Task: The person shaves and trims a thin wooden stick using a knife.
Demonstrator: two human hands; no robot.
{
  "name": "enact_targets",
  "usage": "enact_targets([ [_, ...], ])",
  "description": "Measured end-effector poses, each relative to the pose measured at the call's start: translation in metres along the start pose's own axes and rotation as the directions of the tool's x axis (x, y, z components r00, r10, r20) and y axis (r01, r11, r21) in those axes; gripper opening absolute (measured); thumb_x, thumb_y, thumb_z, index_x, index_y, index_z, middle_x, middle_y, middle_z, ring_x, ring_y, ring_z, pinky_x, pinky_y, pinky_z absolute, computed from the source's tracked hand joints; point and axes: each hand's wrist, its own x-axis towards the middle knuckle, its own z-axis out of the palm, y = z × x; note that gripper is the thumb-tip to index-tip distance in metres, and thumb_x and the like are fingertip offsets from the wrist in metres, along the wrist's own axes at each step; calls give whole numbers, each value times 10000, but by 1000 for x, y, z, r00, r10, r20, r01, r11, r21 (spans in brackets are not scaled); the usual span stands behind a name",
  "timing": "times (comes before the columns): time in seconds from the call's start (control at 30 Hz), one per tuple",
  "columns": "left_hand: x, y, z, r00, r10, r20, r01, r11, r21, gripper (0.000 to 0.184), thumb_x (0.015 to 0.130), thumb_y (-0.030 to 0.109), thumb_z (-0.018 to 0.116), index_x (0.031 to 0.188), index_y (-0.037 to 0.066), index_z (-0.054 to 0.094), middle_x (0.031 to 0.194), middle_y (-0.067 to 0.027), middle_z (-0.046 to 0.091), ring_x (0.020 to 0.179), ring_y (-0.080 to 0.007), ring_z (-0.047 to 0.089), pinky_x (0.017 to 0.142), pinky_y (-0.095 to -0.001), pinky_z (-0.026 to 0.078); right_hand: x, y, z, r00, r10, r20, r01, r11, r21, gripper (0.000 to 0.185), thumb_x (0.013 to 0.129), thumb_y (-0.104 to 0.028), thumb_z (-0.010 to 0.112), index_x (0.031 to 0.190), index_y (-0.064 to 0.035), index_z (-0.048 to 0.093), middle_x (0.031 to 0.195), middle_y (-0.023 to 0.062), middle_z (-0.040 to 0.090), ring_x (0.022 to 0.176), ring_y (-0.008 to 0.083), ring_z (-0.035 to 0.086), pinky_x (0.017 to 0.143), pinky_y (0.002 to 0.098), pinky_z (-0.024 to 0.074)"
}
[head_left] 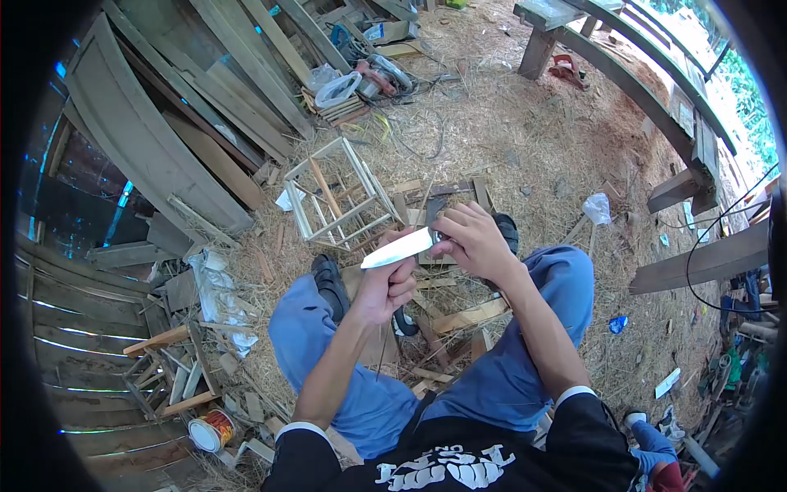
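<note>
My right hand [474,239] is closed around the handle of a knife [398,248], whose broad, bright blade points left across my other hand. My left hand [385,289] sits just under the blade with its fingers curled. A thin stick [427,199] sticks out beyond the hands, and a thin dark line shows below the left hand; the fingers and blade hide the part between. Both hands are above the gap between my knees. Behind them a small wooden frame [340,199] of slim bars stands on the ground.
Wood offcuts [471,316] and shavings lie around my feet. Boards and a panel [147,123] lean at the left, above a paint can [211,430]. A long bench [631,74] stands at upper right. Another person's leg [653,441] shows at lower right.
</note>
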Motion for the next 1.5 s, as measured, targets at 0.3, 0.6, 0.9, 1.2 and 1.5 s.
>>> enact_targets([
  [0.3,-12,-14,0,975,-25,220,18,999,33,255,1061,239,487,1314,209,508,629,59,266,449,-28,197,394,-203,168,-2,50,-40,825,393,-406,-511,826,-237,237,987,-224,550,872,-17,551,787,182,581,772,389,569,722,462,424],
  [0.6,5,-6,-7,979,183,-85,-159,960,230,434,1057,228,501,1476,144,428,664,45,360,510,-33,277,424,-197,222,-14,6,-24,877,405,-258,-431,901,-51,237,989,-252,554,983,-20,606,822,150,592,795,332,575,718,422,429],
  [0.9,20,-15,-19,965,225,-138,-186,950,252,345,1021,237,579,1345,121,561,665,36,449,506,-26,334,447,-189,289,8,-14,6,990,144,-9,-144,989,29,234,934,-242,618,1075,-55,613,906,109,626,885,294,595,797,402,419],
  [1.2,17,-13,-10,956,206,-209,-160,963,215,231,1012,189,593,1219,100,646,656,48,416,509,-26,302,439,-203,237,8,-15,7,993,119,19,-119,992,27,229,933,-210,602,1127,-89,613,890,87,593,881,271,569,794,397,409],
  [1.5,7,-17,-9,984,139,-115,-124,983,134,220,1014,202,596,1195,86,642,645,65,354,518,-32,297,449,-208,216,3,-10,-3,997,70,30,-69,996,-48,262,849,-136,636,1099,-57,623,919,89,577,910,276,558,856,390,408],
])
